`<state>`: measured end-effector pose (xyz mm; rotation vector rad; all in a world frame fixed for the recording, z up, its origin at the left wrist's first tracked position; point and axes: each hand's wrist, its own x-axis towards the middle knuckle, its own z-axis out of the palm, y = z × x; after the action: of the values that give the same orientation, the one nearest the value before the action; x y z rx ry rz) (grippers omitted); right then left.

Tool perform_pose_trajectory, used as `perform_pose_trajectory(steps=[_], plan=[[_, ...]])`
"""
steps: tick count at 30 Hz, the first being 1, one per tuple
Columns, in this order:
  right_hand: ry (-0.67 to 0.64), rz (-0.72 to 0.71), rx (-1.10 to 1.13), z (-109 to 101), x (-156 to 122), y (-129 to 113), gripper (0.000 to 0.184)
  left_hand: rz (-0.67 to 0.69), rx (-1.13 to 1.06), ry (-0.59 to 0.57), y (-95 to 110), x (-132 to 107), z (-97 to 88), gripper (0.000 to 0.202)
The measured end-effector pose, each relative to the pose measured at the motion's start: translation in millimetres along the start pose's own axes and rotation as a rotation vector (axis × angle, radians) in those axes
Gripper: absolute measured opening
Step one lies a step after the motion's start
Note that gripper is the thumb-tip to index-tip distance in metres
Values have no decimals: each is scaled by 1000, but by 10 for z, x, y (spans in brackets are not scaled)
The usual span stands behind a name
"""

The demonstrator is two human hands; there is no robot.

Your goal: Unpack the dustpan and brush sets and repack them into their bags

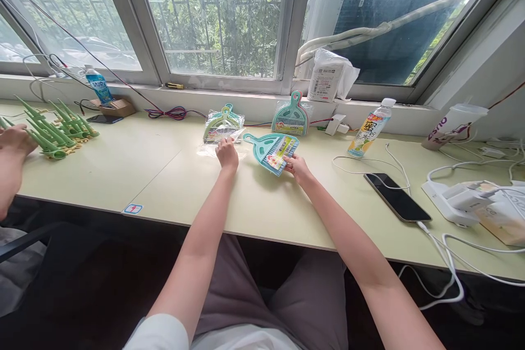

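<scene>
My right hand (298,168) grips the lower right corner of a turquoise mini dustpan-and-brush set (266,150), which has a printed label across it and its handle pointing left. My left hand (227,154) is closed on a clear plastic bag (209,150) that lies on the table. Just behind that hand, a green dustpan set (225,124) in clear wrapping leans near the wall. Another turquoise dustpan set (292,119), also in wrapping, stands behind the one I hold. My left fingertips are partly hidden by the hand itself.
On the right are a drink bottle (371,127), a phone (396,197) with a white cable, a cup (453,124) and a power strip (455,202). At left, another person's hand (16,142) is beside green plastic pieces (59,128). A wrapped package (326,77) sits on the sill.
</scene>
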<state>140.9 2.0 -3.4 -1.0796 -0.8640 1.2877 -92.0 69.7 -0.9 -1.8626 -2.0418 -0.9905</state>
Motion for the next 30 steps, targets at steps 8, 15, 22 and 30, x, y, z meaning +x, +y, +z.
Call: perform_pose_trajectory(steps=[8, 15, 22, 30], plan=[[-62, 6, -57, 111, -63, 28, 17, 42, -30, 53, 54, -22, -64, 41], [178, -49, -32, 31, -13, 28, 13, 85, -34, 35, 84, -31, -67, 44], [81, -34, -24, 37, -7, 38, 14, 117, -84, 4, 119, -53, -115, 43], [-77, -19, -39, 143, -74, 51, 16, 408, -233, -95, 248, -100, -79, 33]])
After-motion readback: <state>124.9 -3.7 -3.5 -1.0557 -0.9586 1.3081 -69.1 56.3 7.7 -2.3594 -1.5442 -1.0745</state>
